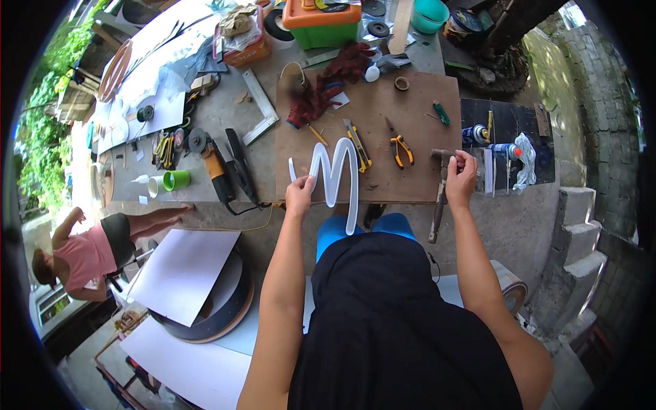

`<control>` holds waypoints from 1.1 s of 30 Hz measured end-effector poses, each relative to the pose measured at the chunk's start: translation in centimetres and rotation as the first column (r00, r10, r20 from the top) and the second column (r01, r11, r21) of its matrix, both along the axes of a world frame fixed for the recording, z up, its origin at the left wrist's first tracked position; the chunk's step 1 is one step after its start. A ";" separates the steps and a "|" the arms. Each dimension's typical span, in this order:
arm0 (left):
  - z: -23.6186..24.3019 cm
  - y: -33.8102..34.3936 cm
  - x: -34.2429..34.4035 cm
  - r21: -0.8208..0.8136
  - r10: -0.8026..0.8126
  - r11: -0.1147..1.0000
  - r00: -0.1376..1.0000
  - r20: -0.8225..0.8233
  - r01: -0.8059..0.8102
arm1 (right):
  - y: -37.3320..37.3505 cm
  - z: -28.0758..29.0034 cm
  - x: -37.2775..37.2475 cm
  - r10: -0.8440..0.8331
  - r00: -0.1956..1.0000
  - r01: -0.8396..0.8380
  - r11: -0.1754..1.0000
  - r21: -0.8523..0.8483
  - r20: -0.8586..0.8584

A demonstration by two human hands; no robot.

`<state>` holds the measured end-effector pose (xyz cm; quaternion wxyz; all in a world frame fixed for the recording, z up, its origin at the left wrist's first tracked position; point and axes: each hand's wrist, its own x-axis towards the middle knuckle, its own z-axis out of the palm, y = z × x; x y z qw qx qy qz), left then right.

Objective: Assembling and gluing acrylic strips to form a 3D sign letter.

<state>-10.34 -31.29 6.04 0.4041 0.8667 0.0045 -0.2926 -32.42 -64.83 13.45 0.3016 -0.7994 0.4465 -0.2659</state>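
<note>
My left hand (299, 196) pinches a white letter-shaped piece (333, 179) by its left side; its wavy, rounded strokes reach over the table's near edge. At the board's right front corner, my right hand (462, 176) closes round a hammer (437, 212) near its head, the handle pointing down past the edge. Beyond the white piece lie a yellow utility knife (358, 145) and orange-handled pliers (400, 145) on the brown board (417, 109). A green-handled small tool (441, 113) rests toward the board's right side.
An angle grinder (213, 167) and a metal square (261, 109) lie left of the board. Dark red gloves (316, 102) and an orange-and-green box (321, 27) are farther back. Spray cans (504, 150) stand at right. Another person (85, 256) is at far left; concrete steps (581, 232) rise right.
</note>
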 end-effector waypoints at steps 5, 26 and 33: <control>0.9 -0.2 -0.1 0.003 0.054 0.999 0.998 -0.041 -0.053 | 6.9 2.0 6.2 0.309 0.950 -0.312 0.949 0.051 0.050; 1.1 -0.5 -0.4 0.006 0.004 1.000 0.992 0.128 -0.005 | 13.7 -3.0 24.4 0.738 0.498 -0.579 0.674 0.459 -0.455; 1.5 -0.5 -0.6 0.033 -0.012 0.999 0.991 0.131 0.008 | 14.3 -3.5 23.6 0.743 0.487 -0.647 0.660 0.382 -0.458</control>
